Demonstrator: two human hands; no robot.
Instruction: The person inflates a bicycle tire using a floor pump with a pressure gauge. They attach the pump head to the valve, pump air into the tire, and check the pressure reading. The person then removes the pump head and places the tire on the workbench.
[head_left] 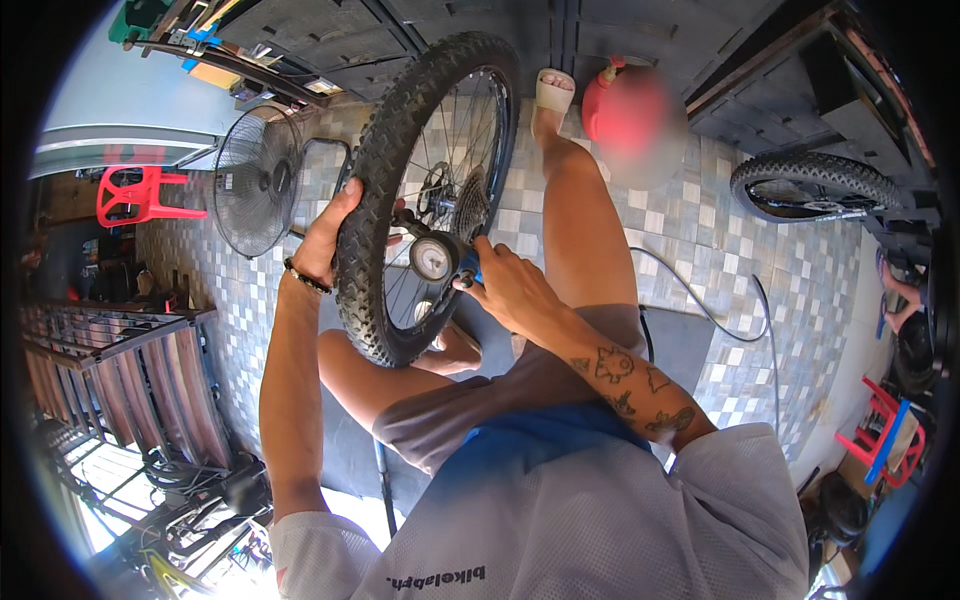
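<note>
A bicycle wheel (380, 170) with a black knobby tire stands tilted between my legs. My left hand (332, 232) is closed round the tire's left side, thumb on the tread and fingertips showing through by the spokes. A cassette (470, 205) and a brake rotor (434, 192) sit at its hub. My right hand (510, 290) is wrapped round a tire inflator with a blue body and a round dial gauge (431, 260). The inflator is at the lower right of the rim; my fingers hide where it meets the wheel.
A black hose (705, 312) curls over the tiled floor at right. A standing fan (258, 182) and a red plastic chair (145, 195) are at left. Ahead stands a red container (605, 105), partly blurred. Another wheel (815, 187) lies at right, near another person's foot (900, 292).
</note>
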